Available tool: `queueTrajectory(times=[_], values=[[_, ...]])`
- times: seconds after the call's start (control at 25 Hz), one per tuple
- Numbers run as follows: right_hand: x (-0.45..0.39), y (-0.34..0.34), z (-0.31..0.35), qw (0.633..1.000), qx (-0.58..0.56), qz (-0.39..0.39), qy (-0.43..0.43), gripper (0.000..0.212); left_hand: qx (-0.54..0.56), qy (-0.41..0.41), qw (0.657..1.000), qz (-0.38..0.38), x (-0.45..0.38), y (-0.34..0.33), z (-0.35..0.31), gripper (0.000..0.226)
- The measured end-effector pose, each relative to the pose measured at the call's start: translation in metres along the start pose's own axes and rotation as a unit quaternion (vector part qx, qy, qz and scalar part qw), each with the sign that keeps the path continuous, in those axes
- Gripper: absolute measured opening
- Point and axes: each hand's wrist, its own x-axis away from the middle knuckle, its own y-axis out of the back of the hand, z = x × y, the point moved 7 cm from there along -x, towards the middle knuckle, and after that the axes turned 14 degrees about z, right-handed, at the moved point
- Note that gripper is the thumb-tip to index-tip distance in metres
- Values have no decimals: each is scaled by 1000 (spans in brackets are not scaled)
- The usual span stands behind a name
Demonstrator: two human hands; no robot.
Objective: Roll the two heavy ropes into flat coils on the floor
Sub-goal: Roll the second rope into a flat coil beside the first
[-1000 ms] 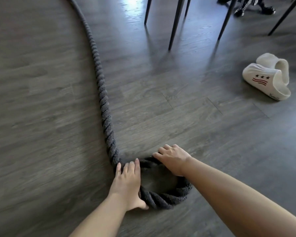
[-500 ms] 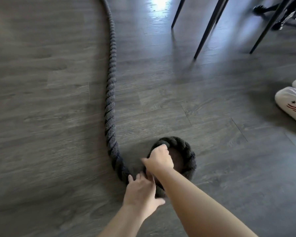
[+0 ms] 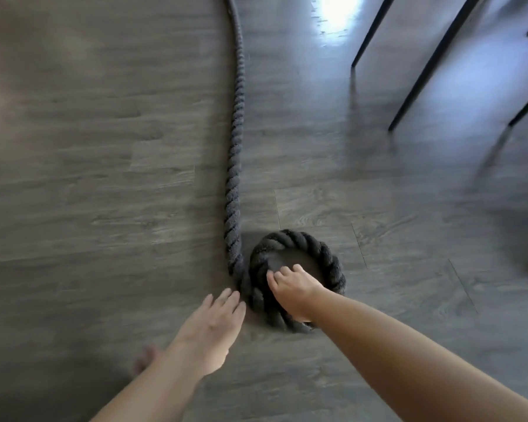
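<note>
A thick dark grey twisted rope [image 3: 234, 153] runs down the wooden floor from the top edge. Its near end is bent into a small ring-shaped coil [image 3: 311, 242] of about one turn. My right hand [image 3: 293, 289] lies on the coil's near-left part, fingers curled over the rope into the hollow centre. My left hand [image 3: 217, 324] is flat, its straight fingertips touching the outer bend where the straight run meets the coil. Only one rope is in view.
Thin black furniture legs [image 3: 433, 62] stand on the floor at the upper right, with glare beside them. A bare foot [image 3: 145, 359] shows at the lower left. Grey wood floor [image 3: 89, 193] stretches left of the rope.
The view has shifted right and closer; the slippers have left the frame. The coil has tightened into a closed ring. My left hand moved to the outer bend, my right stayed on the coil.
</note>
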Motion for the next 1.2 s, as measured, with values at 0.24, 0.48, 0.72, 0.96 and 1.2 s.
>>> queueTrajectory(times=[0.24, 0.48, 0.72, 0.96, 1.2], values=[[-5, -13, -20, 984, 115, -72, 113, 55, -31, 13, 999, -28, -61, 37, 9, 108], [1, -24, -31, 981, 44, -169, 81, 42, -130, -52, 990, -18, -119, 45, -9, 124], [23, -25, -82, 895, -307, -168, -277, 49, -74, 35, 996, 24, -127, 50, -8, 120], [-24, -35, -87, 570, -681, 50, -457, 103, 122, 88, 987, 55, -157, 77, 12, 136], [-53, -21, -107, 637, -617, 66, -456, 103, -111, -64, 985, 115, -163, 142, 86, 138]])
